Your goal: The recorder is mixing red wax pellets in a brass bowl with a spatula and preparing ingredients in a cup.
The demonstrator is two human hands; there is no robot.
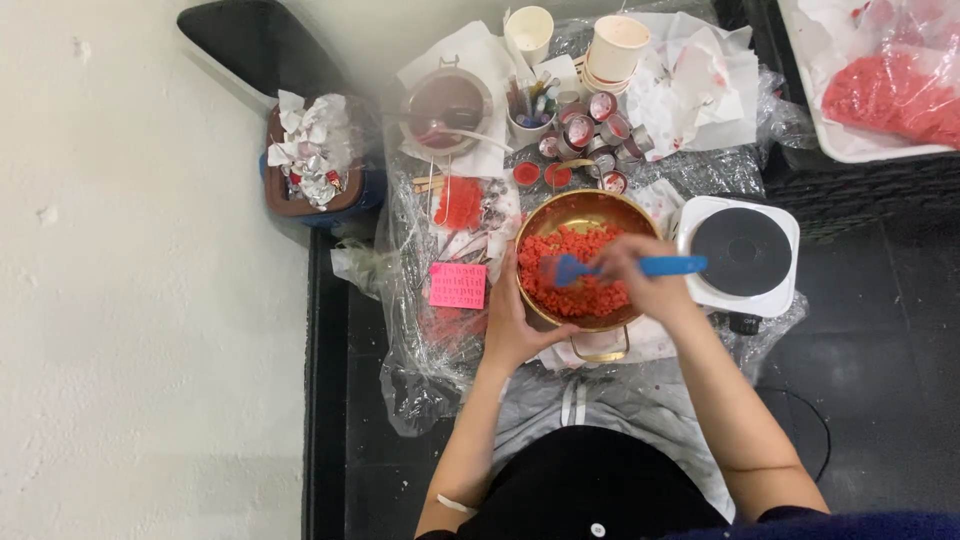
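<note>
Both hands work over 1 brass bowl (585,215): left hand (512,320) braces its rim to steady it. Right hand (645,280) grips a blue spatula (620,267), its blade in the red chunks (575,275).

The light was soft, even and fairly bright, falling from above with no hard shadows, though the dark floor (880,380) at the right stayed dim. Glare showed on the crinkled plastic sheet (420,350) and along the rim of the brass bowl (585,200), while the pale wall (150,300) at the left looked nearly washed out. The picture was a little soft throughout, the right hand (645,280) and the blue spatula (620,268) slightly smeared, and the top corners were hazy and bent.
</note>
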